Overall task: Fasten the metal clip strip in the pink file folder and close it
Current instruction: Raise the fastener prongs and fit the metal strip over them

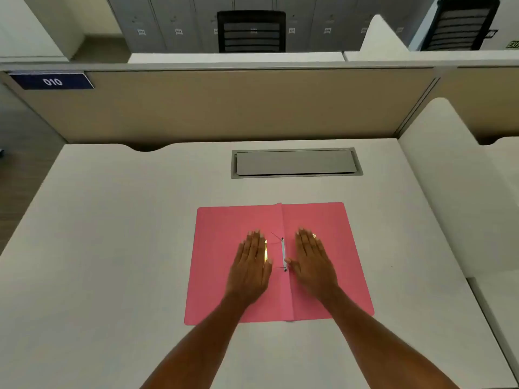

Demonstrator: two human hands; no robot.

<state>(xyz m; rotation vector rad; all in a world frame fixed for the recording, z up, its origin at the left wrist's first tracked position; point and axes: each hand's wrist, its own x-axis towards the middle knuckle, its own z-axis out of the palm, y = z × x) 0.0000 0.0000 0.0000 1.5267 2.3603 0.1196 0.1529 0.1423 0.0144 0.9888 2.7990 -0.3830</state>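
The pink file folder lies opened flat on the white tabletop, its spine crease running toward the person. On that crease sits the thin white clip strip, with small dark fastening points at its far and near ends. A gold-coloured metal piece shows at the edge of the left hand, and a smaller glint shows beside the right hand.

Both hands lie palm down on either leaf, fingers extended and together, gripping nothing; the right thumb reaches in to touch the strip near its lower end. Judging by this, the hands press the leaves flat so the strip can be worked without the covers springing up.

All four folder edges are clear of the tabletop's edges. The grey cable hatch sits well beyond the far edge, leaving free room on both sides for swinging a cover shut.
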